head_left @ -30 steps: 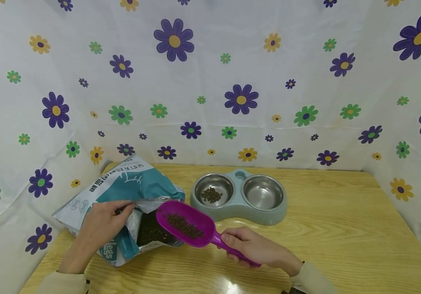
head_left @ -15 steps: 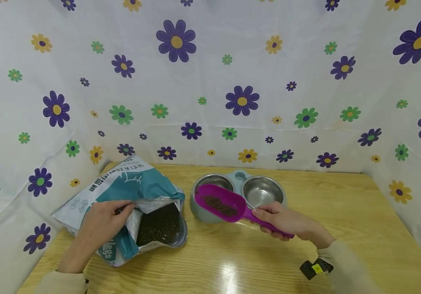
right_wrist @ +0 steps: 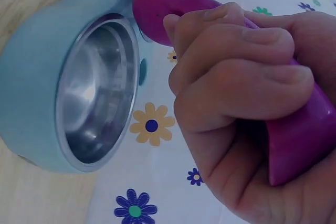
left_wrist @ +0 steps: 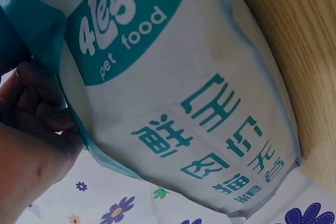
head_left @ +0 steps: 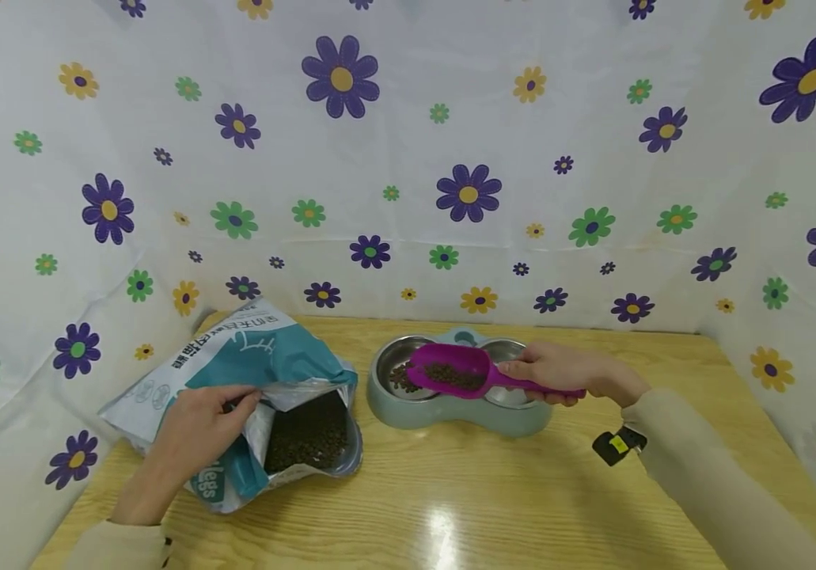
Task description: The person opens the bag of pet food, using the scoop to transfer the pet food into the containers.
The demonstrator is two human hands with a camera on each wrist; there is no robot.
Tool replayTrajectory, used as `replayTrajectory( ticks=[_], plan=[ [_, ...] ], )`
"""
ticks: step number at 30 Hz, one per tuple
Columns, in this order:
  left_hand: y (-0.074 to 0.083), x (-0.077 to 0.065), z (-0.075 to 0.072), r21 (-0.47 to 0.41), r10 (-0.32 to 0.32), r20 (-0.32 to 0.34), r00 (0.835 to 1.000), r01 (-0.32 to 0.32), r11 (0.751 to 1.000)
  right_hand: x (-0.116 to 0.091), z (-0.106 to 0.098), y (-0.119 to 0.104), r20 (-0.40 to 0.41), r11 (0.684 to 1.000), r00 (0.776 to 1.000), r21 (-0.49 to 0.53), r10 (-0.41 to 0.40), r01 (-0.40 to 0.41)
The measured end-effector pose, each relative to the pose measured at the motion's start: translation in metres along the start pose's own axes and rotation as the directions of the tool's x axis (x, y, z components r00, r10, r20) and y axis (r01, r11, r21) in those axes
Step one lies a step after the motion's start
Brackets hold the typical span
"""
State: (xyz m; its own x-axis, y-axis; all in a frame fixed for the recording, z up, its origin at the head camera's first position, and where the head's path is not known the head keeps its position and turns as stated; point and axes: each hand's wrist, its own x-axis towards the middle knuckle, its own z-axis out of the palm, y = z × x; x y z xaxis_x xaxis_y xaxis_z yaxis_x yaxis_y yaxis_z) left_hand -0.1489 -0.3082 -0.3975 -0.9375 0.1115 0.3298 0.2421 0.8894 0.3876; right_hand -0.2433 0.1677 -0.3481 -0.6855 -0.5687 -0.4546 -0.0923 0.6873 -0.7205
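My right hand (head_left: 557, 372) grips the handle of a magenta scoop (head_left: 482, 360), its fingers curled round it in the right wrist view. Brown kibble (head_left: 450, 375) lies in the scoop, which is held above the double pet bowl (head_left: 422, 416), over the inner side of the left steel bowl. Some kibble (head_left: 402, 378) sits in that left bowl, partly hidden by the scoop. The right steel bowl (right_wrist: 97, 93) has nothing in it. My left hand (head_left: 197, 431) pinches the edge of the opened pet food bag (head_left: 286, 348), which lies tilted with dark kibble (head_left: 308, 435) showing in its mouth.
Everything stands on a light wooden table (head_left: 408, 491). A white cloth (head_left: 408, 142) with printed flowers hangs behind and along both sides. The bag is on the left, and the bowl stand is at the middle back.
The right hand has carried the scoop of kibble from the bag's mouth rightward and back, over the bowl stand. My left hand stays at the bag's edge.
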Motion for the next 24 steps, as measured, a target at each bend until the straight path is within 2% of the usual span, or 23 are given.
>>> replayTrajectory(
  ticks=[4, 11, 17, 24],
  plan=[
    [-0.001, 0.001, 0.002, -0.004, -0.001, -0.001, 1.000, 0.001, 1.000, 0.008, -0.007, -0.009, 0.011, 0.998, 1.000, -0.061, -0.005, 0.006],
    [-0.002, 0.000, 0.002, -0.002, 0.014, -0.023, 1.000, -0.014, 1.000, 0.017, -0.016, -0.031, 0.024, 0.981, 0.999, -0.194, 0.033, -0.027],
    [-0.003, -0.001, 0.003, -0.010, 0.019, -0.028, 0.999, -0.020, 1.000, 0.023, -0.020, -0.047, 0.037, 0.949, 0.999, -0.314, 0.040, -0.026],
    [-0.005, -0.001, 0.004, -0.013, 0.028, -0.031, 0.999, -0.028, 1.000, 0.030, -0.017, -0.056, -0.010, 0.892, 0.999, -0.451, 0.032, -0.034]
  ],
)
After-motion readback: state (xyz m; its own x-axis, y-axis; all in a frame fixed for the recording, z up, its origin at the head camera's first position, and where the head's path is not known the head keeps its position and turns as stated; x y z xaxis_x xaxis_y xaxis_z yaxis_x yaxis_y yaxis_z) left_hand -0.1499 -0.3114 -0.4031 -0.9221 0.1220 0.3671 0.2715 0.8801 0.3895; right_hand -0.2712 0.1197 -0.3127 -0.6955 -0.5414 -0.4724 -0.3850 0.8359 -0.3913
